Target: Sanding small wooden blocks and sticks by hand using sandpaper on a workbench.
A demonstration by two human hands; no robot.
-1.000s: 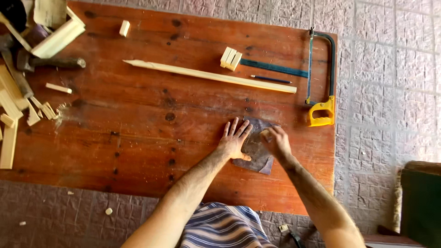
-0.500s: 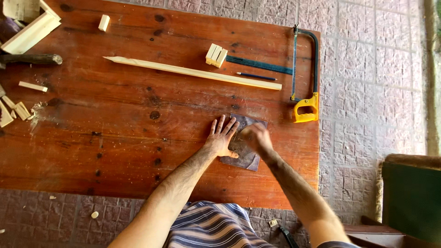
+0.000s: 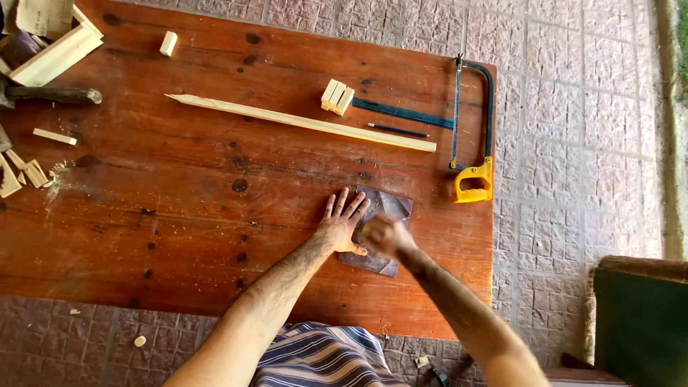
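A reddish-brown wooden counter [image 3: 179, 215], knotted and dusted with pale sawdust, stands on a floor of pinkish textured paving tiles [image 3: 566, 143]. Near its front right part lies a dark sheet of sandpaper [image 3: 390, 208]. The left hand [image 3: 342, 228] lies flat with fingers spread, pressing down the sheet's left edge. The right hand [image 3: 383, 235] is blurred over the sheet, curled into a loose fist; whether it pinches something small I cannot tell. Further back lie a long pale wooden strip [image 3: 301, 123], a small bundle of short wood blocks [image 3: 337, 97], a dark pencil [image 3: 398, 130] and a dark ruler [image 3: 401, 113]. A hacksaw with a yellow handle [image 3: 474, 179] lies along the right edge. Offcuts and scraps of wood [image 3: 43, 57] crowd the left end. A green-topped piece of furniture [image 3: 638, 322] stands on the tiles at the right.
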